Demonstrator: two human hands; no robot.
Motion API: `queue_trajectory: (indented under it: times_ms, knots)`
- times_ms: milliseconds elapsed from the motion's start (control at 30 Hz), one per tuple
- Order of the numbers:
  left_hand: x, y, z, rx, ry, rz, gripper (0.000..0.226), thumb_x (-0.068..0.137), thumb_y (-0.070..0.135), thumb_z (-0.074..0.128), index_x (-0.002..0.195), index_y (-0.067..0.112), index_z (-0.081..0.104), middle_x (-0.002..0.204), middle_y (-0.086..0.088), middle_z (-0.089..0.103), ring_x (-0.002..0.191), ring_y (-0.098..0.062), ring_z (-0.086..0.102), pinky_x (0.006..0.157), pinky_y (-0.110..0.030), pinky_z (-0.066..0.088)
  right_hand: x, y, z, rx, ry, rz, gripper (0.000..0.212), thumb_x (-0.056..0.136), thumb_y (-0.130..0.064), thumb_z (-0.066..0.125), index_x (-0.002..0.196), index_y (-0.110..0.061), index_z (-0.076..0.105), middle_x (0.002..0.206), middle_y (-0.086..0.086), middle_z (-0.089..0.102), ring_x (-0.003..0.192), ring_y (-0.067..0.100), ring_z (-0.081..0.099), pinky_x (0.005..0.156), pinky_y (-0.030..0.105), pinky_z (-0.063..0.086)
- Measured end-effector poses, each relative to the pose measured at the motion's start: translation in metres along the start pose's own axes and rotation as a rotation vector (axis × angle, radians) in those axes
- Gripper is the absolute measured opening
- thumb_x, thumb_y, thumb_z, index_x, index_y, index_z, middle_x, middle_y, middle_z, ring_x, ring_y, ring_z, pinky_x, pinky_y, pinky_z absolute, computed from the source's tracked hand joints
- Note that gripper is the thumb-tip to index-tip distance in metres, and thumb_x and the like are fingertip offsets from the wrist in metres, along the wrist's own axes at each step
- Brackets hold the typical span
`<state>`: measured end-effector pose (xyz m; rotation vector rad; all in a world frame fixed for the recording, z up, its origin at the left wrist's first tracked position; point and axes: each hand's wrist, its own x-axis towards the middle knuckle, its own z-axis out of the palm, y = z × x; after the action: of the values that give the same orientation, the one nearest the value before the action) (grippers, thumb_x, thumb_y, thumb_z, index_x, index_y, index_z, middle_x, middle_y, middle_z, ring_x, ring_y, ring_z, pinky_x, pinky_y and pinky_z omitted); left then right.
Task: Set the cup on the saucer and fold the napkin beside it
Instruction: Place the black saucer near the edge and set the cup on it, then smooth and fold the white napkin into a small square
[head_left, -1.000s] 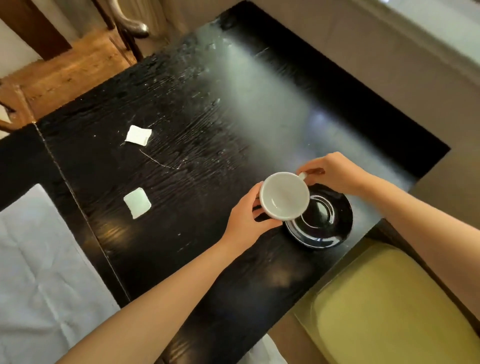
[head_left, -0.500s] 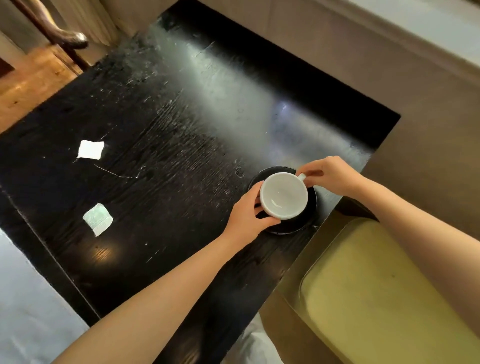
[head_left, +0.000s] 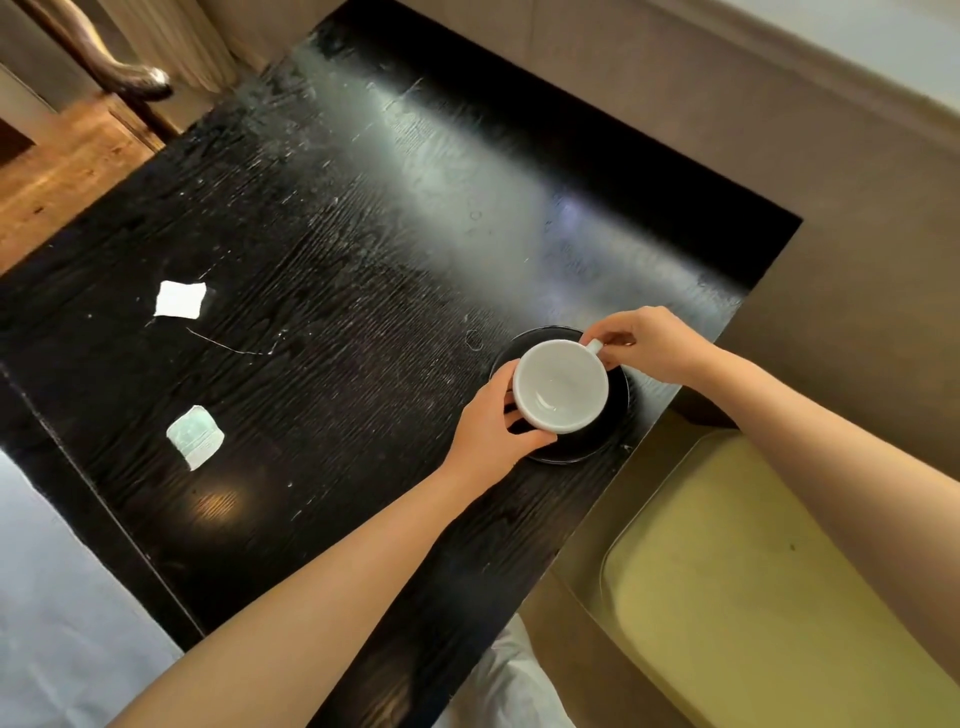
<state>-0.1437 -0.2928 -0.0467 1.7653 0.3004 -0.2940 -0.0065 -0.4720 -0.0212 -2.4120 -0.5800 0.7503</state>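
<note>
The white cup (head_left: 561, 385) sits over the black saucer (head_left: 605, 436) at about 3 o'clock on the dark wooden worktop (head_left: 322, 364), near its right edge; whether its base is fully down on the saucer cannot be told from above. The cup is upright and empty (a glossy white inside, nothing in it), its handle pointing toward 1 o'clock. The left hand (head_left: 493, 426) cups the cup's 8 o'clock side, fingers curled against the wall, thumb along the lower rim, so this grip is closed on the cup. The right hand (head_left: 649, 345) comes in from 2 o'clock and pinches the handle between thumb and fingertips, its grip also clamped on the cup.

Well apart, toward 9 o'clock on the worktop, lie two small tea bags: a white one (head_left: 180, 299) farther off with a thin string trailing from it, and a pale green one (head_left: 195, 437) nearer. A light cloth (head_left: 57, 623) fills the 8 o'clock corner. A yellow-green cushion (head_left: 753, 587) lies at 5 o'clock beside the worktop.
</note>
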Motion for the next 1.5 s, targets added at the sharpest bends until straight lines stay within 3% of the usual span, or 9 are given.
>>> queue_trajectory:
  times_ms: [67,200,367,467,633,800,933,1167,1500]
  knots:
    - [0.000,0.001,-0.001,0.027,-0.007,0.001,0.077,0.072,0.007,0.078,0.136,0.025,0.039,0.131,0.005,0.049,0.118,-0.005,0.047,0.086,-0.005,0.043,0.000,-0.003,-0.002,-0.009,-0.014,0.010,0.020,0.087,-0.004,0.059,0.101,-0.014,0.070,0.087,0.008,0.072,0.077,0.015,0.069,0.081,0.025,0.054]
    - [0.001,0.007,-0.007,0.147,-0.065,-0.042,0.088,0.073,0.008,0.076,0.144,0.022,0.027,0.141,-0.003,0.040,0.125,-0.014,0.045,0.102,-0.025,0.042,0.002,-0.009,-0.008,-0.038,-0.083,0.053,0.028,0.085,0.004,0.056,0.104,-0.012,0.069,0.084,0.003,0.067,0.070,0.004,0.063,0.062,0.003,0.045]
    - [0.000,0.019,-0.037,0.284,-0.069,-0.110,0.077,0.082,0.012,0.069,0.146,0.021,0.026,0.143,-0.004,0.041,0.126,-0.014,0.045,0.099,-0.024,0.040,0.014,-0.026,-0.029,-0.168,-0.202,0.069,0.046,0.083,0.012,0.044,0.116,-0.015,0.063,0.103,0.007,0.069,0.086,0.024,0.067,0.082,0.033,0.056]
    - [-0.006,0.027,-0.065,0.377,-0.014,-0.109,0.061,0.087,0.017,0.063,0.141,0.021,0.035,0.137,-0.001,0.050,0.122,-0.011,0.047,0.096,-0.023,0.040,0.026,-0.050,-0.045,-0.231,-0.222,0.041,0.049,0.083,0.013,0.039,0.116,-0.014,0.063,0.107,0.007,0.066,0.091,0.025,0.066,0.080,0.033,0.054]
    - [-0.026,0.035,-0.115,0.428,0.053,-0.149,0.051,0.089,0.023,0.060,0.137,0.020,0.043,0.131,0.001,0.055,0.119,-0.010,0.050,0.093,-0.019,0.033,0.060,-0.105,-0.039,-0.347,-0.306,-0.070,0.035,0.083,-0.002,0.058,0.114,-0.017,0.065,0.109,0.004,0.070,0.094,0.022,0.066,0.086,0.030,0.050]
    - [-0.054,0.019,-0.166,0.414,0.114,-0.312,0.055,0.087,0.027,0.063,0.137,0.020,0.042,0.135,-0.003,0.053,0.123,-0.017,0.050,0.099,-0.027,0.038,0.089,-0.176,0.006,-0.449,-0.427,-0.190,0.033,0.082,-0.008,0.062,0.115,-0.014,0.065,0.113,0.004,0.070,0.090,0.012,0.060,0.079,0.020,0.043]
    - [-0.084,-0.005,-0.207,0.377,0.166,-0.458,0.055,0.085,0.030,0.064,0.136,0.022,0.043,0.136,-0.002,0.051,0.122,-0.018,0.051,0.099,-0.031,0.043,0.100,-0.236,0.048,-0.517,-0.531,-0.277,0.035,0.085,-0.008,0.060,0.120,-0.009,0.061,0.117,0.008,0.068,0.108,0.020,0.061,0.073,0.013,0.035]
    - [-0.155,-0.040,-0.267,0.313,0.348,-0.606,0.059,0.087,0.030,0.062,0.140,0.018,0.039,0.140,-0.007,0.049,0.124,-0.022,0.050,0.096,-0.029,0.043,0.092,-0.326,0.136,-0.590,-0.677,-0.414,0.037,0.087,-0.016,0.057,0.124,-0.014,0.058,0.121,0.004,0.065,0.115,0.021,0.056,0.096,0.024,0.040]
    - [-0.291,-0.127,-0.337,0.198,0.536,-0.712,0.057,0.086,0.029,0.063,0.137,0.017,0.041,0.138,-0.007,0.048,0.124,-0.022,0.048,0.096,-0.027,0.038,0.041,-0.418,0.280,-0.777,-0.746,-0.584,0.045,0.091,-0.026,0.053,0.134,-0.016,0.046,0.132,0.006,0.055,0.119,0.026,0.052,0.097,0.033,0.042]
